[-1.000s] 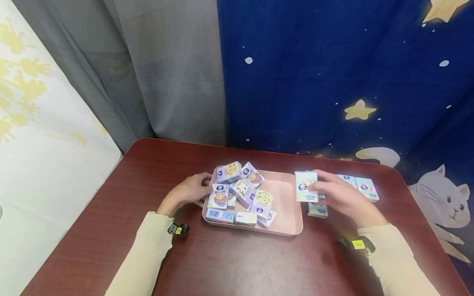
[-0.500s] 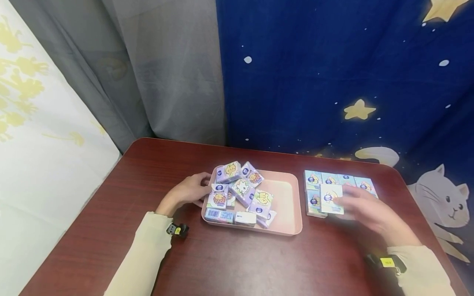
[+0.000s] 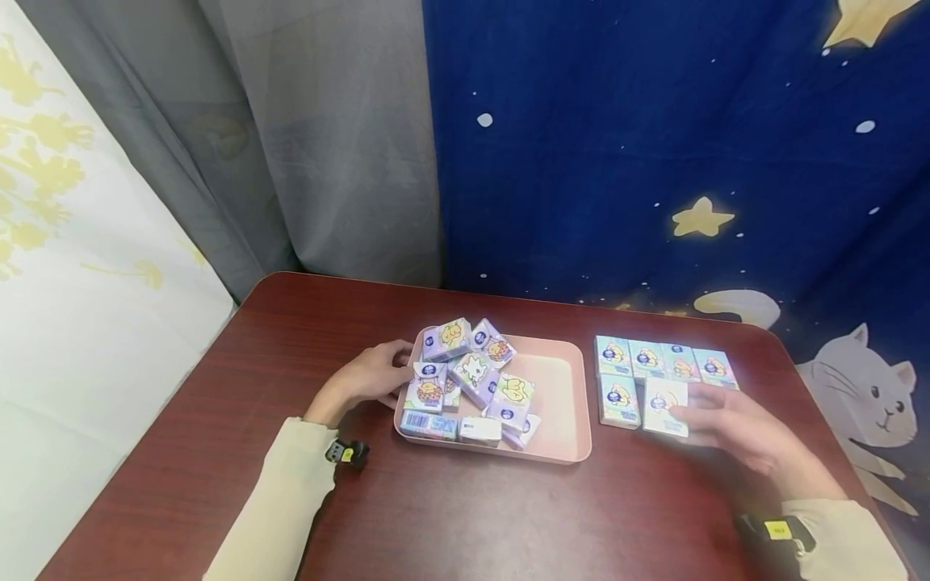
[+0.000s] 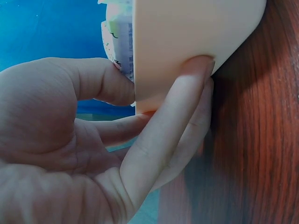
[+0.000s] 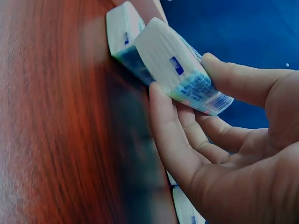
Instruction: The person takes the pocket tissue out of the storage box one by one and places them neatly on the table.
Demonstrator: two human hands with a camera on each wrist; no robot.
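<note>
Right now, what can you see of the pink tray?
The pink tray is a shallow rectangle with rounded corners and a low rim, smooth like plastic. It sits on the reddish-brown table. Small packets lie jumbled in its left part; its floor shows on the right. The left hand holds its left end, thumb at the rim, fingers against the outer wall.

I'm pinching a white-and-blue pack (image 3: 664, 408) just beside laid-out packs (image 3: 619, 401). I'm gripping a pink tray (image 3: 563, 395) of jumbled packs (image 3: 474, 378).
</note>
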